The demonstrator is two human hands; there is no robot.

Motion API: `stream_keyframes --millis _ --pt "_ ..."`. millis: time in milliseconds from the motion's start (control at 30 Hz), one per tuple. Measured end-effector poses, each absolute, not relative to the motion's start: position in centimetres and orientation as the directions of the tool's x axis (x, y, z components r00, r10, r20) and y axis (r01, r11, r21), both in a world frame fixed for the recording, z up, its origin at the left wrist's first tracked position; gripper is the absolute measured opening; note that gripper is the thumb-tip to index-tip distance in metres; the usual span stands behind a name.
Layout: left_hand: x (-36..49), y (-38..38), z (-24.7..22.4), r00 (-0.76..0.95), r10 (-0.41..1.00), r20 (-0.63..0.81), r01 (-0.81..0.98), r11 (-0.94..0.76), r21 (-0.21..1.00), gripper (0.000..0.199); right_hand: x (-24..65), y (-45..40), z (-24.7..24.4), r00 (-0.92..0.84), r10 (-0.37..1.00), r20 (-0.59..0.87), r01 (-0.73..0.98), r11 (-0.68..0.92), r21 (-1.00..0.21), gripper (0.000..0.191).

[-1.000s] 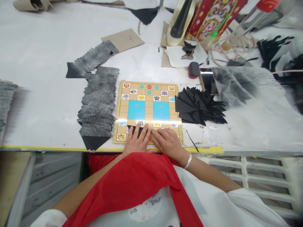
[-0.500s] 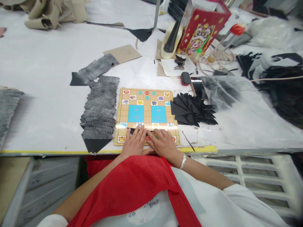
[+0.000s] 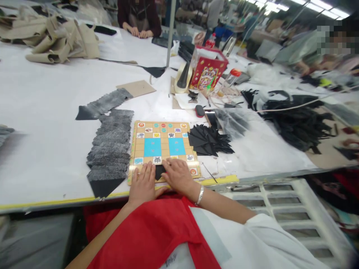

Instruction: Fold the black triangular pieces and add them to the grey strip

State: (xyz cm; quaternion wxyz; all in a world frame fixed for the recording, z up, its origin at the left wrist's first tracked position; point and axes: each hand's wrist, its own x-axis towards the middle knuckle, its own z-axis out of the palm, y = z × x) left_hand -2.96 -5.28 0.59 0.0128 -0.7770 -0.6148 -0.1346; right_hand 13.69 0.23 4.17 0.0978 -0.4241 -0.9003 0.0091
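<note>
A small black piece of sheet material point(image 3: 159, 171) lies on a printed game board point(image 3: 165, 147) with animal pictures and two blue blocks. My left hand point(image 3: 143, 182) rests flat beside the piece, fingers stretched over the board's near edge. From the other side my right hand point(image 3: 179, 176) bends its fingers over the piece and pinches or presses its edge; the fingertips are partly hidden. Left of the board runs an overlapping row of grey-backed black pieces point(image 3: 109, 149). A fanned pile of black pointed pieces point(image 3: 211, 139) touches the board's right side.
Behind the board stand a red box point(image 3: 206, 73), a tape roll point(image 3: 182, 78) and a small black-and-red case point(image 3: 199, 111). Beige material point(image 3: 61, 41) is heaped back left, black strips point(image 3: 291, 116) at right. A co-worker's hands point(image 3: 138, 33) show across the table.
The view has tilted up and swung right, bringing people and the workshop into sight. My right hand has shifted over the black piece, which now shows more between both hands.
</note>
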Motion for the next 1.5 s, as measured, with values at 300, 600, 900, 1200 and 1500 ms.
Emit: stream_keyframes --millis 300,600,900,1200,1500 --pt "-3.7 -5.7 -1.6 0.203 0.896 0.394 0.944 -0.287 0.165 0.091 15.5 0.0 2.9 -0.641 0.733 0.225 0.734 0.672 -0.097 0.041" --pt "-3.4 -5.7 -1.7 0.217 0.871 0.441 0.947 -0.298 0.122 0.094 14.4 2.5 4.4 -0.515 0.845 0.143 0.805 0.534 -0.258 0.018" --pt "-3.6 -6.0 -0.5 0.197 0.894 0.403 0.956 -0.267 0.125 0.076 14.7 5.7 5.8 -0.524 0.849 0.065 0.826 0.525 -0.204 0.012" --pt "-10.4 -10.5 0.6 -0.07 0.791 0.608 0.96 -0.113 0.257 0.033 18.3 11.8 7.4 -0.44 0.761 0.476 0.843 0.533 -0.072 0.029" --pt "-15.9 -13.6 0.8 -0.37 0.799 0.474 0.898 0.177 0.403 0.017 -2.5 -0.4 4.4 -0.947 0.278 0.158 0.246 0.949 -0.197 0.022"
